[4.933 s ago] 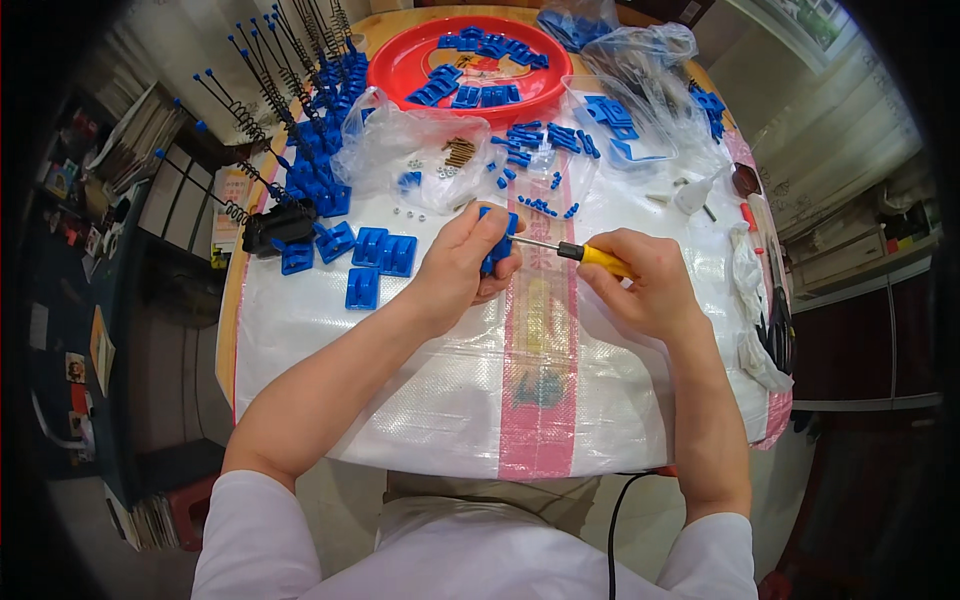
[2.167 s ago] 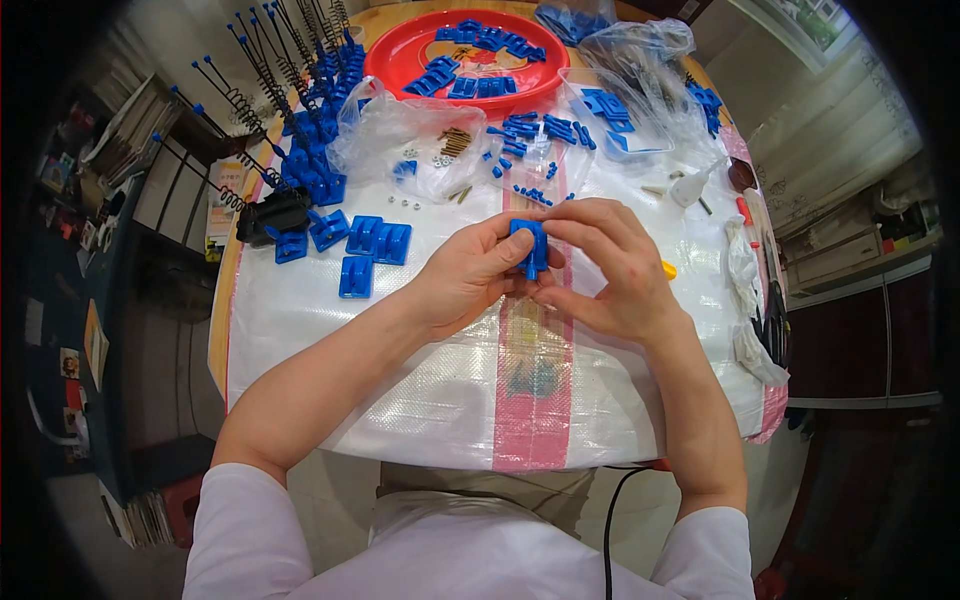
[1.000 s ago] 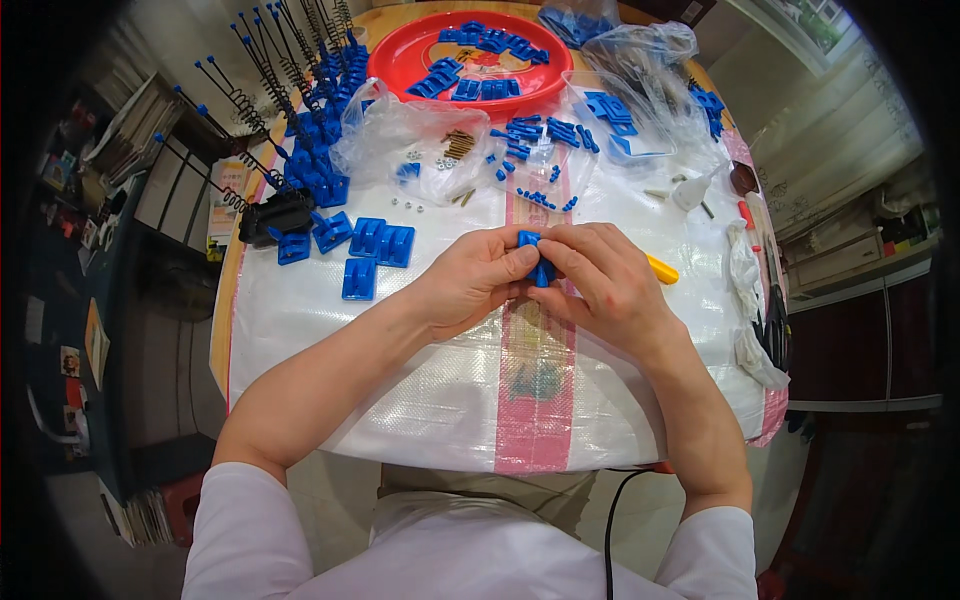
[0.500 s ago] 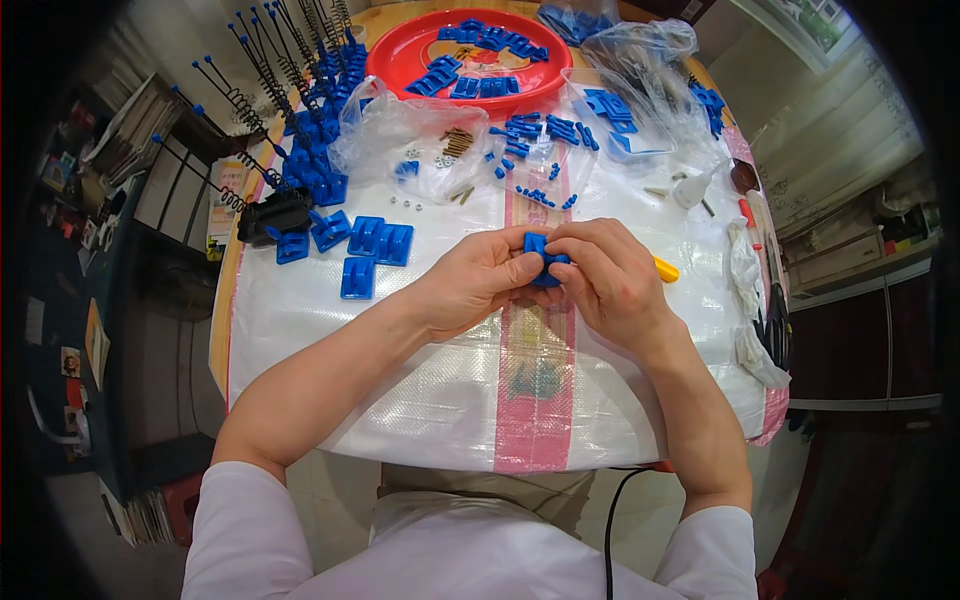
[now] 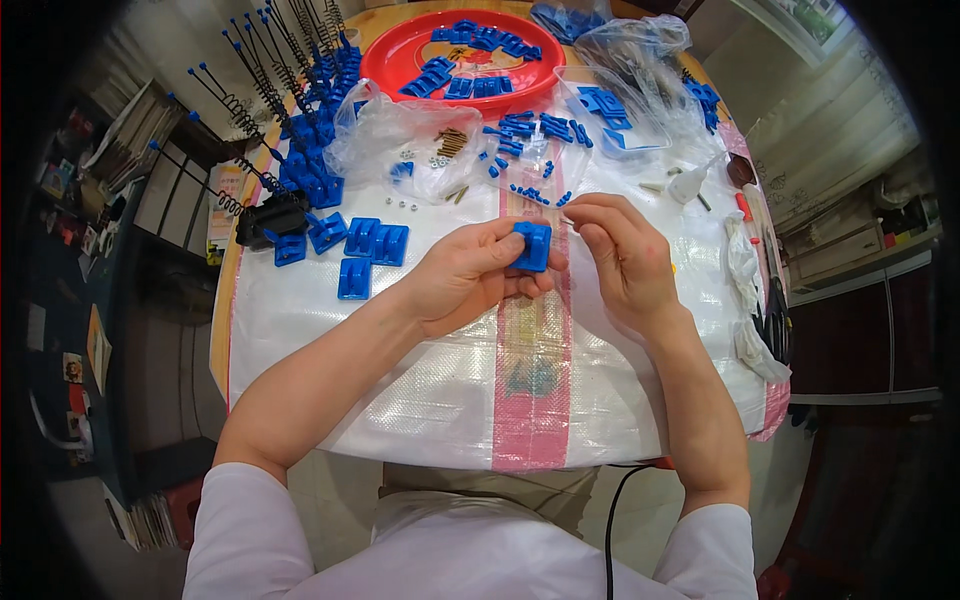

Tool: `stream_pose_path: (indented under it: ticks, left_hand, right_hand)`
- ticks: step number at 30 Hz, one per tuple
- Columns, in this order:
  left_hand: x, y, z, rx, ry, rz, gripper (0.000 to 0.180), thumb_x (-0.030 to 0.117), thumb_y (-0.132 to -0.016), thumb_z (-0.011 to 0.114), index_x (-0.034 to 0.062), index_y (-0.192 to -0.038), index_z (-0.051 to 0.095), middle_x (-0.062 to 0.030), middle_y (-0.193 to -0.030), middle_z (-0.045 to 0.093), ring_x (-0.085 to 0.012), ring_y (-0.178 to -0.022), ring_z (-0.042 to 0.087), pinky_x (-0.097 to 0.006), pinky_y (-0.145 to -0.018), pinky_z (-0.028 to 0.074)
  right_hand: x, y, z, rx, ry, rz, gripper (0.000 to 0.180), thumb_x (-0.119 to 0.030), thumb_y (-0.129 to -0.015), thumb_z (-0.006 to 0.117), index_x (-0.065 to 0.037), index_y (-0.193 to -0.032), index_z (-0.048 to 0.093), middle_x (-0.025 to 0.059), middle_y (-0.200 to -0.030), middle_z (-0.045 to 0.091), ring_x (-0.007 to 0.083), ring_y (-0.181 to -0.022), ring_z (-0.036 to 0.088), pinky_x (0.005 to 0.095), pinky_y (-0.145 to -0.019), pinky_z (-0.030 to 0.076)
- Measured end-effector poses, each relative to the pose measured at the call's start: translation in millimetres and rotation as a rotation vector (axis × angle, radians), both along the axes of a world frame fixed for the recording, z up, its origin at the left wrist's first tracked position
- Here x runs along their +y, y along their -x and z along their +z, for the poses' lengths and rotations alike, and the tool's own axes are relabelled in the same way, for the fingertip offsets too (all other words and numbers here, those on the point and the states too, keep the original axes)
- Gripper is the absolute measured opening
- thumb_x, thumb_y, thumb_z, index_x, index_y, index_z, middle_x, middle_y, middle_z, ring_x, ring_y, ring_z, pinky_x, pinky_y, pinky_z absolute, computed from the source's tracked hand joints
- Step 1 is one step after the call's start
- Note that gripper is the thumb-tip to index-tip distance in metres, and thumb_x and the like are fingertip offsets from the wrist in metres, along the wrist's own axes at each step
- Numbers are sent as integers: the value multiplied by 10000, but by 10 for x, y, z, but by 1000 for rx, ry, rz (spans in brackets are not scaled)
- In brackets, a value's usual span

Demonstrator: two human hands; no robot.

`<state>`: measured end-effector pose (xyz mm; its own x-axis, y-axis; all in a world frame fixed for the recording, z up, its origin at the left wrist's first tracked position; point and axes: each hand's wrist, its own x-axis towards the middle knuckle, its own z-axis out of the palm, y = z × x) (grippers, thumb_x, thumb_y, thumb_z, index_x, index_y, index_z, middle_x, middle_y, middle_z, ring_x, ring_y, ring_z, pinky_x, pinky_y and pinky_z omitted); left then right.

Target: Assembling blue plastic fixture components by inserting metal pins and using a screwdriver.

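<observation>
Sleeves of white cloth come up from the bottom edge, and from them I see both forearms reach toward the middle of the frame over a worktop (image 5: pixel 330 400) covered in white woven sheeting with a pink stripe. My left hand (image 5: pixel 470 280) is clamped around a small blue plastic block (image 5: pixel 532 245), thumb on its near face, just above the centre of the picture. My right hand (image 5: pixel 625 260) sits just beside it, fingertips pinched together at the block's right edge; whether they grip anything small I cannot tell.

Left of the hands, four loose blue blocks (image 5: pixel 365 250) lie in a cluster, near a black part (image 5: pixel 270 215). Beyond them, toward the upper left, a row of blue pieces with black springs (image 5: pixel 275 90) stands up. Clear plastic bags (image 5: pixel 420 140) with screws and blue bits sit above the hands. At the top centre, a round red tray (image 5: pixel 395 45) holds more blue pieces.
</observation>
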<state>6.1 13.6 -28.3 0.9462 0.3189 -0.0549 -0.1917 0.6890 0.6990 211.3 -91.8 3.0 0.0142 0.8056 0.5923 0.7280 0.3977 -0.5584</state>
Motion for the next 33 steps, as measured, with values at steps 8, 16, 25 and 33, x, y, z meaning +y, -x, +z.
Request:
stream_pose_path:
  ticks: [8, 16, 25, 33]
  left_hand:
    - [-17, -4, -53, 47, -120, 36, 486, 250, -1068, 570, 18, -1475, 441, -129, -1227, 642, -187, -1015, 670, -323, -894, 542]
    - [-178, -45, -28, 242, -714, 542, 409, 76, -1044, 520, 18, -1446, 475, -68, -1166, 569, -99, -947, 606, -223, -796, 486]
    - [-73, 29, -11, 362, -1219, 750, 421, -84, -855, 518, 7, -1261, 583, -59, -933, 541, -121, -749, 522, -259, -656, 450]
    - [-60, 77, 86, 355, -1517, 543, 445, -21, -772, 589, -21, -1217, 606, -155, -1043, 604, -278, -958, 615, -353, -821, 501]
  right_hand:
    - [-6, 105, 20, 47, -12, 62, 221, -38, -881, 741, 1, -1093, 692, 154, -1062, 685, 286, -881, 707, 357, -752, 569]
    - [-34, 44, -4, 13, 59, 101, 175, -19, -847, 751, -3, -1011, 692, 135, -988, 689, 258, -837, 711, 351, -716, 572]
    - [15, 73, -130, -43, 142, 129, 161, -67, -823, 764, -21, -964, 701, 126, -955, 685, 269, -810, 698, 368, -717, 565]
    - [41, 53, -139, -95, 24, 51, 157, -31, -812, 717, -28, -968, 706, 125, -959, 688, 317, -870, 679, 407, -761, 551]
